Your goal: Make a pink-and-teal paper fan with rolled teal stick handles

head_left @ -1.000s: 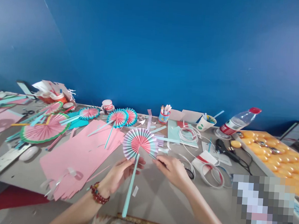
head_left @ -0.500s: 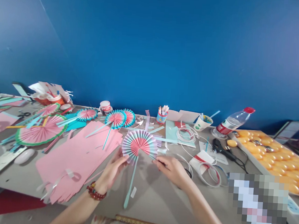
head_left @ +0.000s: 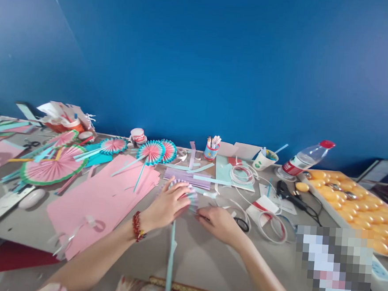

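A pleated paper fan (head_left: 192, 202) with lilac, pale green and pink folds lies low over the table in front of me. My left hand (head_left: 171, 202) rests across its top, fingers stretched out flat, covering most of the folds. At the fan's right side, my right hand (head_left: 220, 222) has its fingers pinched together on the fan's edge; the exact grip is partly hidden. A pale green paper stick (head_left: 170, 259) runs from under my left hand down toward my lap.
Pink paper sheets (head_left: 100, 201) and finished fans (head_left: 150, 152) lie left. Behind are lilac strips (head_left: 191, 179) and a pen cup (head_left: 211, 149). To the right are a white cable (head_left: 241, 174), a glue gun (head_left: 285, 194), a bottle (head_left: 301, 162) and a tray of yellow domes (head_left: 353, 198).
My left hand has moved from the fan's left edge onto its top, flattening out over it. The fan has tilted down, and its stick now reaches closer to me. My right hand stays at its right side.
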Available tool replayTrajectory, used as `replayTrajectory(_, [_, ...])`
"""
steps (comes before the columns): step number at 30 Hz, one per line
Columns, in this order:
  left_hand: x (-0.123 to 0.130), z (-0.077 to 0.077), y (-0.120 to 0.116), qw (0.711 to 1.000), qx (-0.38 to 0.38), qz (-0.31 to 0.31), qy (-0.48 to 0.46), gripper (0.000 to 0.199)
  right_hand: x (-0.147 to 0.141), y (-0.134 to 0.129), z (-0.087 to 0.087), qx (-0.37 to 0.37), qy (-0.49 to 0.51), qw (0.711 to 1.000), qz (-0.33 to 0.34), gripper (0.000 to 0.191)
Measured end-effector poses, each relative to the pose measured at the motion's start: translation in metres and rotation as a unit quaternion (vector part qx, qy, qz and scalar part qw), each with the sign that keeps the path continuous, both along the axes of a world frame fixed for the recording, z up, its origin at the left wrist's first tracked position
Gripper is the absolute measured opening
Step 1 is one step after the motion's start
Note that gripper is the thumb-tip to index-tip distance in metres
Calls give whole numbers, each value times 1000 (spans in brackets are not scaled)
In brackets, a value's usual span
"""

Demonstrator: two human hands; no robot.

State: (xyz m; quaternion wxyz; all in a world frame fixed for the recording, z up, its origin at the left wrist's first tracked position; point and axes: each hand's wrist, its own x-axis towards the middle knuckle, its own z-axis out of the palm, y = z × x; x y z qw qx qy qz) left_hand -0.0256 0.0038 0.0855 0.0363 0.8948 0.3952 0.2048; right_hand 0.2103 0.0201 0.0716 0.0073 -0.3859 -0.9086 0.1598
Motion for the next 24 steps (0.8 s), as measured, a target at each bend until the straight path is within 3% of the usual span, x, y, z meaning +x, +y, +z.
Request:
replayTrajectory(8, [2, -34, 11, 999, -27, -12, 27, 14, -3, -3, -14, 39, -46, 998, -5, 17])
replayTrajectory(15, [7, -47, 12, 999, -45, -6, 30, 13, -3, -6, -21, 72, -17, 997, -17, 10])
replayTrajectory(24, [8, -53, 14, 999, -49, 0, -9, 15, 2, -10, -48, 189, 52, 980, 25, 13])
